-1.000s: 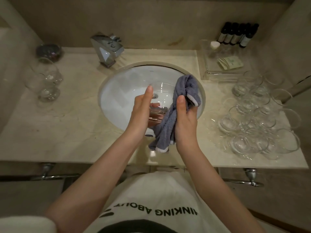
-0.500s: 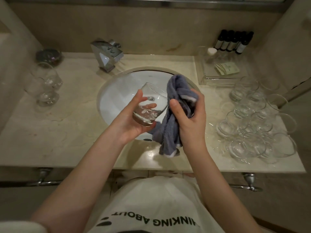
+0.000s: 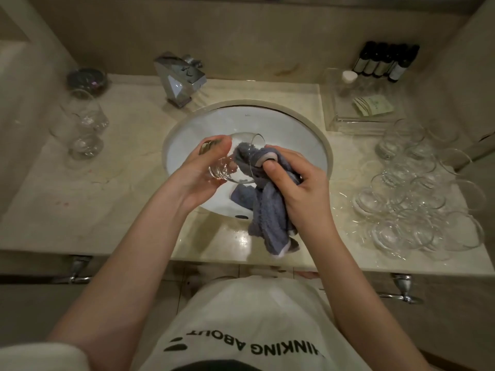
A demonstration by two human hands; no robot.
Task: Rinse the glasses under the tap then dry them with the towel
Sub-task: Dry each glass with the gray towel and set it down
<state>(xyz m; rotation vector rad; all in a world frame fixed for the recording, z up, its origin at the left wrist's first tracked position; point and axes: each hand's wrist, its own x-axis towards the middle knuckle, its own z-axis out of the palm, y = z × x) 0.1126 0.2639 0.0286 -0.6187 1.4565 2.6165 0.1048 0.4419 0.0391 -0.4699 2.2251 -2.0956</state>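
Note:
Over the white sink (image 3: pixel 302 145) my left hand (image 3: pixel 199 170) grips a clear glass (image 3: pixel 241 145) by its base, tipped on its side with the mouth facing right. My right hand (image 3: pixel 300 180) grips a blue-grey towel (image 3: pixel 267 210) and pushes one end of it into the mouth of the glass. The rest of the towel hangs down over the sink's front rim. The chrome tap (image 3: pixel 179 79) stands behind the sink at the left, with no water visible.
Several clear glasses (image 3: pixel 420 188) crowd the counter at the right. A few more glasses (image 3: pixel 83 124) stand at the left, near a dark dish (image 3: pixel 87 79). A clear tray (image 3: pixel 359 108) with sachets and dark bottles (image 3: pixel 385 62) sits back right.
My left hand has tipped the glass onto its side with the mouth to the right. My right hand has pushed the towel's end into the glass.

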